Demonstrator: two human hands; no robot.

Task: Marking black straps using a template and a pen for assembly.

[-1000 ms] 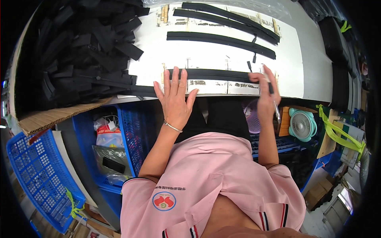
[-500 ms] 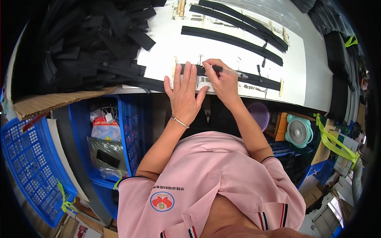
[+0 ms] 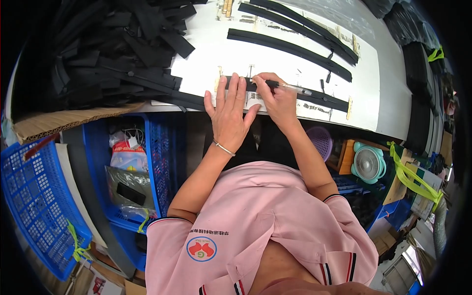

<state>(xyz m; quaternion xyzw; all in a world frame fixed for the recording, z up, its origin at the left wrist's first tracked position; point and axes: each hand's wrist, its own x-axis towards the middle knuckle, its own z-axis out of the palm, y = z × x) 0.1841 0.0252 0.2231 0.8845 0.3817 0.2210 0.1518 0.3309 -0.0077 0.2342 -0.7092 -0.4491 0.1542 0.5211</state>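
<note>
Your left hand [image 3: 229, 115] spreads on a strip [image 3: 335, 102], your right hand [image 3: 280, 104] grips a pen [image 3: 295, 88], a heap [image 3: 118, 64] crowding the board [image 3: 365, 73] (fan [image 3: 368, 163] at right).

- Pink short-sleeved shirt [image 3: 260, 211], dark-edged sleeves [image 3: 167, 223]
- Collar [image 3: 339, 263] with red, white and dark stripes [image 3: 350, 268]
- 1 blue-ringed oval chest badge [image 3: 201, 249], red motif inside
- 1 silver bangle [image 3: 223, 147] on the left wrist [image 3: 229, 140]
- Black trousers [image 3: 275, 147]

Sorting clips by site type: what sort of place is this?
Likely a small sewing or garment-parts workshop: a heap of black zipper-like strips, similar strips laid across a marked white board, and blue plastic baskets beside the worktop.
</note>
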